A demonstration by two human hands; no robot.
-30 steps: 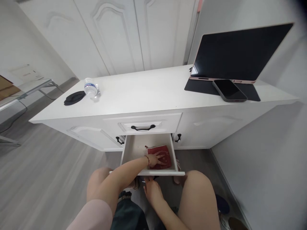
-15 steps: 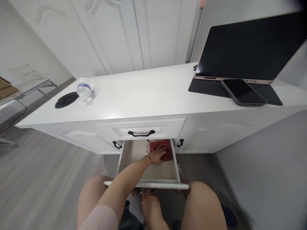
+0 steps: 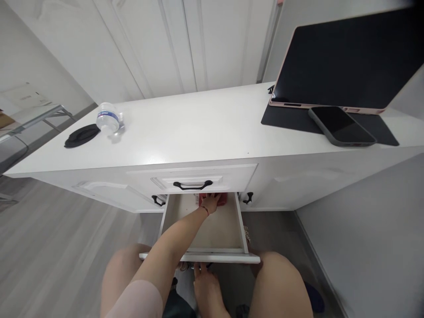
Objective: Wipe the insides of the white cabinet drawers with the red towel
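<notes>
My left hand [image 3: 211, 202] reaches into the pulled-out drawer [image 3: 215, 234], palm down with fingers spread. It rests on a flat red item [image 3: 221, 199], perhaps a fabric pouch, at the back of the drawer. A small whitish piece shows at the item's left side; the rest lies under my hand and the upper drawer front. Below the drawer's front panel is my right hand [image 3: 207, 287], its fingers bent up at the black drawer handle [image 3: 208, 265], which is mostly hidden.
On the white cabinet top [image 3: 185, 128] are a clear plastic bottle [image 3: 108, 119], a black flat object [image 3: 82, 135], a phone [image 3: 341, 126] and a dark-screened tablet or laptop [image 3: 344, 66] on a black mat. A closed upper drawer [image 3: 228, 176] sits above. My knees flank the open drawer.
My left hand has slid the red item toward the back of the drawer, partly under the upper drawer front. My right hand has stayed below the front panel.
</notes>
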